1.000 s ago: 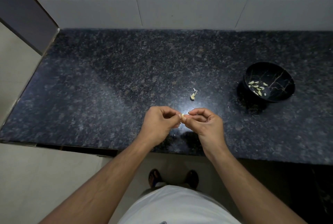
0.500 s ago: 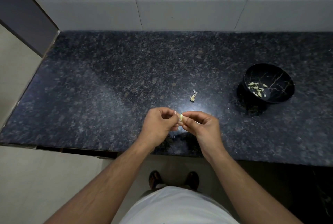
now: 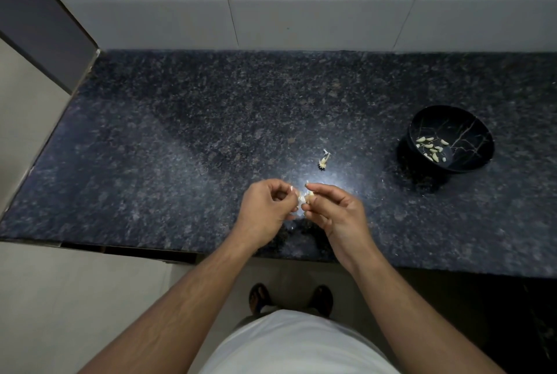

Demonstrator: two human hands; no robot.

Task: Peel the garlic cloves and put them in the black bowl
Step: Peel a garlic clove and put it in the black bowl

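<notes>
Both hands, the left hand (image 3: 265, 208) and right hand (image 3: 337, 214), meet, pinching one small pale garlic clove (image 3: 303, 198), seemingly mid-peel. Far to their right, the round glossy black bowl (image 3: 470, 123) already holds several peeled cloves (image 3: 431, 148).

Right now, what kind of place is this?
Most likely a home kitchen: a dark speckled stone countertop set against a white tiled wall, a black bowl holding peeled garlic cloves, and both hands, left hand and right hand, pinching another garlic clove.
</notes>
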